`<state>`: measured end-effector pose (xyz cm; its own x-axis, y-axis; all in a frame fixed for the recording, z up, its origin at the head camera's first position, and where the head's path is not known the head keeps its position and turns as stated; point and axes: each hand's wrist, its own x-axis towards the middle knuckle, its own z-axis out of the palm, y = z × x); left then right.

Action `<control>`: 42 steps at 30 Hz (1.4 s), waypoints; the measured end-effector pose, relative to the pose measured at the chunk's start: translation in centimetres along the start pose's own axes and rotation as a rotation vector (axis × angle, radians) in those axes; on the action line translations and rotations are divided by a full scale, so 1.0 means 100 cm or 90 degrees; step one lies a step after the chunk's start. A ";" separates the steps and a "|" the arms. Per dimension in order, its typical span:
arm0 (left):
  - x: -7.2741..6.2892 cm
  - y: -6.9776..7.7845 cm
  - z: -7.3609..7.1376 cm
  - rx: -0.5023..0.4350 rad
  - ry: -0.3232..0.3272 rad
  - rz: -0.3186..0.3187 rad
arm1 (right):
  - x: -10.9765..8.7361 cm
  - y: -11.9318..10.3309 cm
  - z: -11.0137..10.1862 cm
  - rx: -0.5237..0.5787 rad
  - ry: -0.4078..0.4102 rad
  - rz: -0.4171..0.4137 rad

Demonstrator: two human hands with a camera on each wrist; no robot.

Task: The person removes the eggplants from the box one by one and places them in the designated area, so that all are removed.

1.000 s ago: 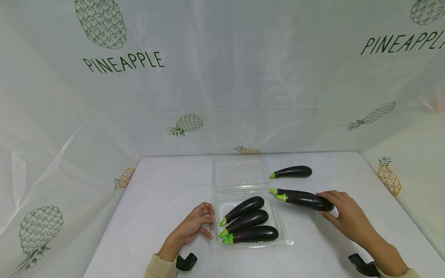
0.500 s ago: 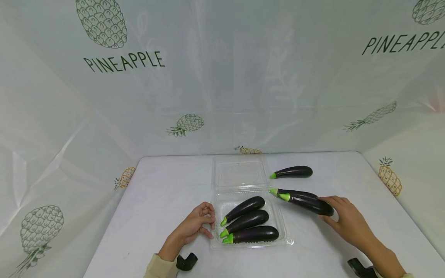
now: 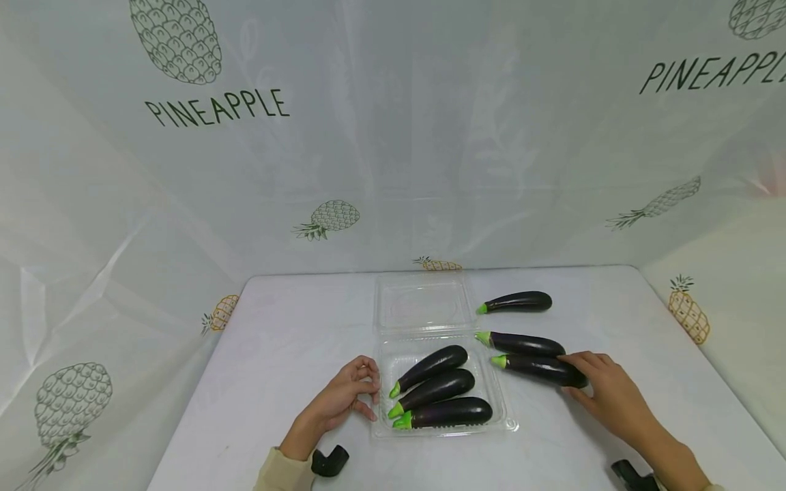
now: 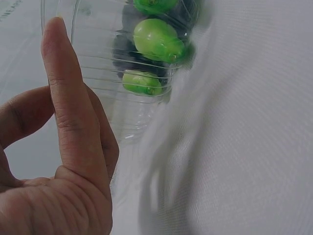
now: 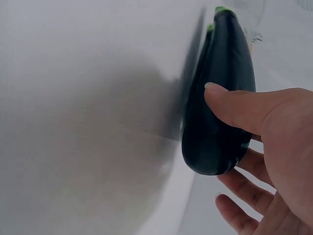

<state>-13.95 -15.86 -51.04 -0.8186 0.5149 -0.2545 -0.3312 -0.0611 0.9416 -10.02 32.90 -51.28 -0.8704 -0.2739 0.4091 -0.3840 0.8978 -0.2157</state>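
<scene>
My right hand (image 3: 608,392) grips the thick end of an eggplant (image 3: 543,369) to the right of a clear plastic clamshell box (image 3: 499,395). In the right wrist view, the thumb (image 5: 234,105) presses on that eggplant (image 5: 225,58), with fingers at its other side. A second eggplant (image 3: 522,343) lies against it, just behind. At the box's left edge rests my left hand (image 3: 344,397), its fingers loosely bent and holding no eggplant. Its straight thumb (image 4: 71,98) lies along the clear wall in the left wrist view. Three eggplants (image 3: 451,412) lie side by side in the box.
The box's lid (image 3: 424,307) lies folded back behind it. Another eggplant (image 3: 516,302) lies at the table's back right. A white cloth covers the table (image 3: 295,327), and a pineapple-print curtain (image 3: 405,136) hangs behind. Black wrist devices (image 3: 329,462) are worn on both arms.
My right hand has drawn the gripped eggplant toward me and lowered it. It overlapped the eggplant behind it before and now lies in front of it. The left hand has stayed in place.
</scene>
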 end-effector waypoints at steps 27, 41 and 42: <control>-0.001 0.003 0.002 0.000 0.002 -0.002 | 0.044 0.013 0.022 -0.053 0.038 -0.054; -0.001 0.002 0.002 -0.001 0.005 -0.001 | 0.043 0.011 0.024 -0.064 0.037 -0.038; -0.001 0.002 0.002 -0.001 0.006 -0.002 | 0.043 0.010 0.024 -0.065 0.036 -0.039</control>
<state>-13.86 -15.76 -50.80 -0.8218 0.5074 -0.2590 -0.3344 -0.0616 0.9404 -14.87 31.80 -51.85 -0.8265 -0.3112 0.4691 -0.3995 0.9113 -0.0992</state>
